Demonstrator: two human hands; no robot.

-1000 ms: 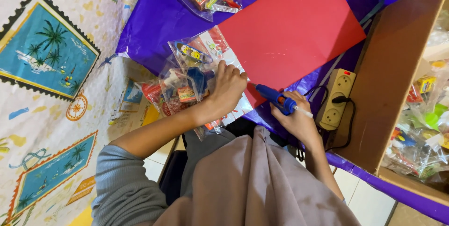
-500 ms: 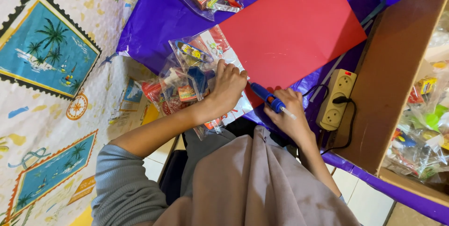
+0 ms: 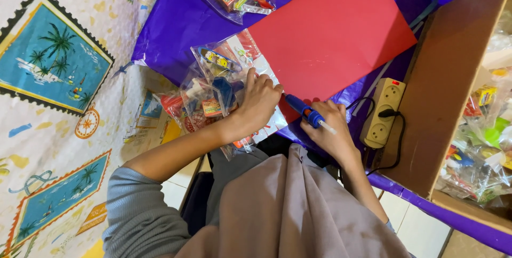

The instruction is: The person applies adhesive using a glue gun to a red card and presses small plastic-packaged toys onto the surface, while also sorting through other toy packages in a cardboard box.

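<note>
- Blue glue gun point(image 3: 305, 111) sits low at the near corner of the red sheet point(image 3: 330, 34), its long axis running on a slant from upper left to lower right across the view.
- Its dark nozzle end points up-left, right at the red sheet's corner; a pale stick pokes out of the back end toward lower right.
- Right hand point(image 3: 329, 132) is wrapped around the gun's body, fingers curled closed on it.
- Left hand point(image 3: 258, 103) lies flat, palm down, just beside the gun's tip, pressing on clear plastic bags of small toys point(image 3: 216, 90); fingers are spread, gripping nothing.
- Red sheet lies on a purple cover point(image 3: 176, 23), tilted against the table edges.
- White power strip point(image 3: 383, 111) rests just right of the right hand, a black plug in it.
- Brown cardboard box point(image 3: 453, 76) stands to the right, more packed toys inside.
- A patterned mat with palm trees point(image 3: 50, 60) fills the left.
</note>
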